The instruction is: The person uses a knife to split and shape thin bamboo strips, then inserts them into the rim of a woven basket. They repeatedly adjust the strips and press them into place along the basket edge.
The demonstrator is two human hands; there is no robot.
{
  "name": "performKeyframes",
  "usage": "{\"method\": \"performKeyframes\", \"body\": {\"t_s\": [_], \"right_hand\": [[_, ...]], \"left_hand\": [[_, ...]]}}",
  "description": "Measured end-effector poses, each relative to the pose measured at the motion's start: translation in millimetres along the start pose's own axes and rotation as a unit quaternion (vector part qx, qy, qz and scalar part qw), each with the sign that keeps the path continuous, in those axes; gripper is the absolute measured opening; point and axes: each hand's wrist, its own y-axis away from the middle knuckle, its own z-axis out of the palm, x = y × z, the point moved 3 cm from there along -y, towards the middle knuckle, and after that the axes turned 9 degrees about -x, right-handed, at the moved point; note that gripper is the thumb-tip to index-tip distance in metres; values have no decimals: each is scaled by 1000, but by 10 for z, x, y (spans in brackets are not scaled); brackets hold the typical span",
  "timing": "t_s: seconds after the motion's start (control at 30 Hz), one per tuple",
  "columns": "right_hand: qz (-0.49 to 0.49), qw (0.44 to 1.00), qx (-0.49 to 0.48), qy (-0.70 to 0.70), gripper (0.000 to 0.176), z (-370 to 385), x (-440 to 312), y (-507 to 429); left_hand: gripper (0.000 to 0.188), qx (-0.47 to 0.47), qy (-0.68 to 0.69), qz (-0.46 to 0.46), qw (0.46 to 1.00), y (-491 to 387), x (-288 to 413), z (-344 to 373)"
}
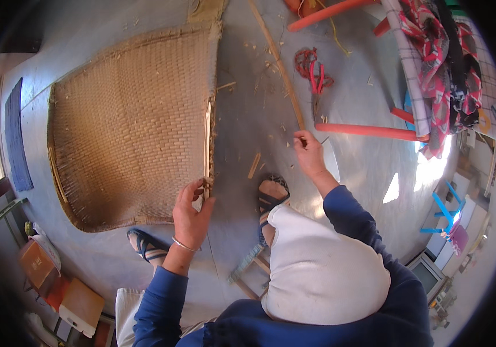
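Note:
A large woven basketry tray (135,126) lies on the floor at the left, its straight edge bound with split strips (208,139). On the near end of that edge my left hand (192,212) rests, thumb and fingers closed around the rim. My right hand (309,152) is raised over the floor at centre right, fingers curled; whether something thin is between them cannot be told. Just beyond it ends a long wooden or bamboo strip (285,73). Red-handled pliers or cutters (317,84) lie farther off beside a coil of reddish cord (304,62). A short flat strip (254,165) lies between my hands.
Red legs of a stool or chair (369,131) stand at the right, beneath checked cloth (410,65). My sandalled feet flank the tray's near corner, with a low wooden stool (248,264) close by. Boxes (81,306) stand lower left; a blue stool (443,212) is far right.

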Motion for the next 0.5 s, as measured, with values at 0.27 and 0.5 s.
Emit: {"method": "performKeyframes", "body": {"t_s": [0.27, 0.5], "right_hand": [[-48, 970, 41, 233, 29, -200, 220, -196], [-15, 987, -22, 161, 22, -139, 137, -249]], "left_hand": [[40, 0, 11, -31, 999, 15, -117, 51], [46, 2, 37, -38, 999, -32, -143, 42]]}}
